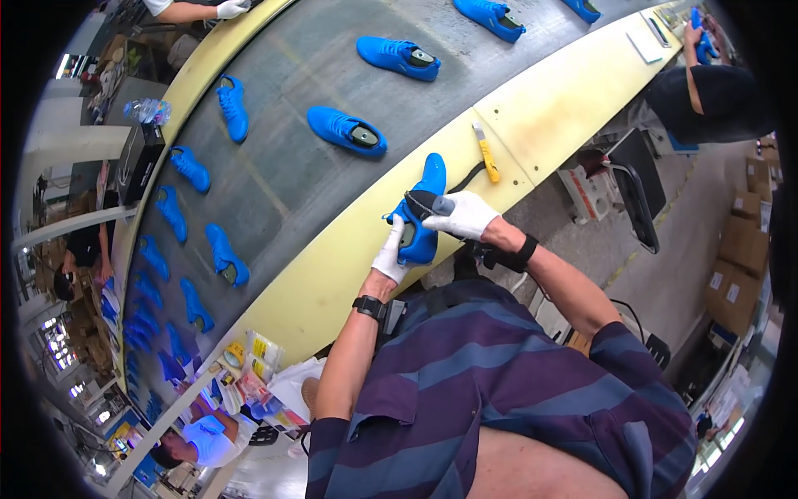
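Observation:
In front of me, over the near border of the line, is a bright blue sneaker [432, 175] with its toe pointing away. My left hand [391, 252], in a white glove, is closed around the side of the shoe near the heel. My right hand [467, 216], also gloved, grips a dark tool [443, 205] with a grey rounded end, held against the shoe's opening. The tool's working end is partly hidden, so I cannot tell its exact kind. A yellow utility knife [487, 154] lies on the border beyond my right hand.
Several blue sneakers [347, 130] stand on the dark conveyor belt [283, 179], edged by a pale yellow border [291, 320]. Co-workers are at the right, lower left and far side. A chair [636, 195] and stacked cartons [736, 266] stand at the right. A bottle [150, 111] sits across the belt.

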Demonstrator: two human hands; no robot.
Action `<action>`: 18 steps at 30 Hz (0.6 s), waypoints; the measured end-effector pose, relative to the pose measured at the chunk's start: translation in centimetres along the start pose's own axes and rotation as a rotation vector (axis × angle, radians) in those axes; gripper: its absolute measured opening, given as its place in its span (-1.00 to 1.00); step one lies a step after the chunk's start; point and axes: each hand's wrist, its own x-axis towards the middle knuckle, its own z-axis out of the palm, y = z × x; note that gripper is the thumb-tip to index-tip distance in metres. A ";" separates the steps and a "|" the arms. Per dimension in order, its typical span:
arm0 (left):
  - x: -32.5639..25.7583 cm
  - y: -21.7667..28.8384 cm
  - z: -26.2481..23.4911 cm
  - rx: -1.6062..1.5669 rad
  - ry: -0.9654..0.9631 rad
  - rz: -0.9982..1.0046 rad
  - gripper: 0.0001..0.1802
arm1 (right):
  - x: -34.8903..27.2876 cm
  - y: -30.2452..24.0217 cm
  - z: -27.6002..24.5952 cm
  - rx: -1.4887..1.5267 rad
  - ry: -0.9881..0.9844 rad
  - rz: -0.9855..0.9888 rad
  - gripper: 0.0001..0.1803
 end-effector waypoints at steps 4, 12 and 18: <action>0.1 -0.2 -0.8 0.025 0.030 -0.011 -0.10 | 0.8 1.0 -0.1 0.144 -0.051 -0.048 -0.41; 1.6 -1.2 -2.2 0.881 0.528 0.523 0.05 | -3.3 3.6 -0.5 -0.040 0.198 -0.019 -0.49; 1.8 -2.2 -3.8 1.157 0.562 0.371 0.21 | -6.6 7.9 -1.5 0.033 0.283 0.178 -0.56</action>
